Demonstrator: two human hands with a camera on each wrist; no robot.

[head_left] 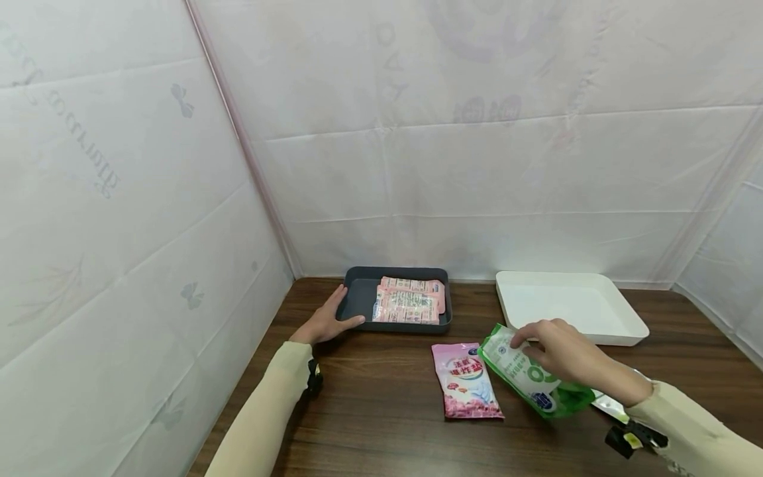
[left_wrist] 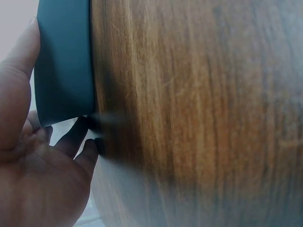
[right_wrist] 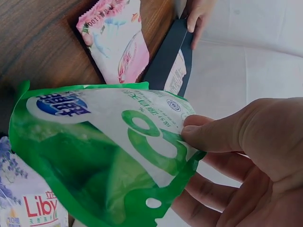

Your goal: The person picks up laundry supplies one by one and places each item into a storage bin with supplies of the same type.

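In the head view my right hand (head_left: 557,351) pinches a green and white detergent pouch (head_left: 527,374) by its edge, lifted at a tilt over the table. The right wrist view shows the thumb pressed on the face of the pouch (right_wrist: 142,137). With fingers spread and fairly straight, my left hand (head_left: 328,320) rests against the left corner of a dark grey tray (head_left: 357,291); its thumb lies along the near wall. Inside that tray are pink packets (head_left: 411,301). A pink and white pouch (head_left: 467,381) lies flat between the hands.
A white tray (head_left: 512,298) stands at the back right. Partly hidden under my right forearm is another pouch (head_left: 609,405), marked Liby in the right wrist view. The dark wooden table (head_left: 369,397) meets white fabric walls (head_left: 477,185) at the back and sides.
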